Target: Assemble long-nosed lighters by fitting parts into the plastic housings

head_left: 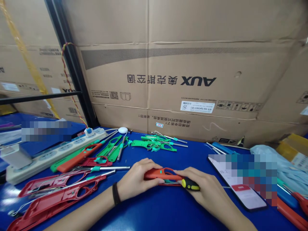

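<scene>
A blue table (154, 211) runs across the room, backed by a wall of big cardboard boxes (192, 64) printed upside down. A white power strip (55, 152) lies at the left, a twisted red-and-yellow cord (69, 86) rising from it along a black post (72, 64). Near the front left corner lie red plastic shells (53, 195) with thin metal tubes (96, 175) across them. Behind those sit an orange shell (77, 160) and green shells (154, 144) spread toward the boxes. A small white round button-like thing (123, 130) rests near the strip's end. A phone (243, 189) lies flat at the right, beside a clear plastic bag (284, 170).
</scene>
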{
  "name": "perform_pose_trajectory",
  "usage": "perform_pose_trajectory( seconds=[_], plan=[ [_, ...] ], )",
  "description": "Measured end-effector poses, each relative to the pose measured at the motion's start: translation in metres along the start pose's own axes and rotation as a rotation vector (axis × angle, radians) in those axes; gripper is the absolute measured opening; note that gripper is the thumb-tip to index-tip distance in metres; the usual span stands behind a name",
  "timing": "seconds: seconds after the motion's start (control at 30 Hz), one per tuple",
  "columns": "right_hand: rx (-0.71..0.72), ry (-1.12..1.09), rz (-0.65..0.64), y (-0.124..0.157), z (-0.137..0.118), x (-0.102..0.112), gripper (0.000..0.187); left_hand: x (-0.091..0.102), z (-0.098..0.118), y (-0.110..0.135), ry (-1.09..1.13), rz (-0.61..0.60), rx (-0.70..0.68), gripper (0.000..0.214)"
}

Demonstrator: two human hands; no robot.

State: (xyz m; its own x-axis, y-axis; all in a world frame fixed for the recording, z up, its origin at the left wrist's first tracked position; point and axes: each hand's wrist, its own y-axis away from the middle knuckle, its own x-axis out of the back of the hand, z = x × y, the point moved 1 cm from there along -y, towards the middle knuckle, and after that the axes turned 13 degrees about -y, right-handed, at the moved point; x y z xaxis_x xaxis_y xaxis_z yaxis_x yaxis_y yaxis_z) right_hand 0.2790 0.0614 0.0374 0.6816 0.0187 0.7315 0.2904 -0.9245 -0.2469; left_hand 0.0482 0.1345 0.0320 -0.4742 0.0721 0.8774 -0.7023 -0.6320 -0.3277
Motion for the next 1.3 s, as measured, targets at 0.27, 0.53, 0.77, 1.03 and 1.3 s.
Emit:
perform_pose_trajectory(
  seconds=[0.27, 0.53, 0.77, 1.03, 1.3],
  plan=[
    [-0.021, -0.019, -0.063, 0.0, -0.004, -0.003, 0.044, -0.004, 0.001, 0.002, -0.037, -0.048, -0.026, 0.036],
    [-0.058, -0.01, -0.083, 0.0, -0.003, -0.002, 0.043, 0.0, 0.003, 0.002, -0.088, -0.077, -0.042, 0.041],
    [-0.035, -0.019, -0.076, 0.0, -0.001, -0.002, 0.033, 0.013, 0.003, 0.002, -0.192, -0.122, -0.136, 0.038],
    [-0.032, 0.006, -0.077, 0.0, 0.001, -0.002, 0.032, 0.022, -0.007, 0.002, -0.194, -0.208, -0.169, 0.034],
    [-0.148, 0.097, -0.123, -0.002, 0.003, -0.005, 0.041, 0.022, -0.008, 0.001, -0.257, -0.217, -0.222, 0.031]
  ],
)
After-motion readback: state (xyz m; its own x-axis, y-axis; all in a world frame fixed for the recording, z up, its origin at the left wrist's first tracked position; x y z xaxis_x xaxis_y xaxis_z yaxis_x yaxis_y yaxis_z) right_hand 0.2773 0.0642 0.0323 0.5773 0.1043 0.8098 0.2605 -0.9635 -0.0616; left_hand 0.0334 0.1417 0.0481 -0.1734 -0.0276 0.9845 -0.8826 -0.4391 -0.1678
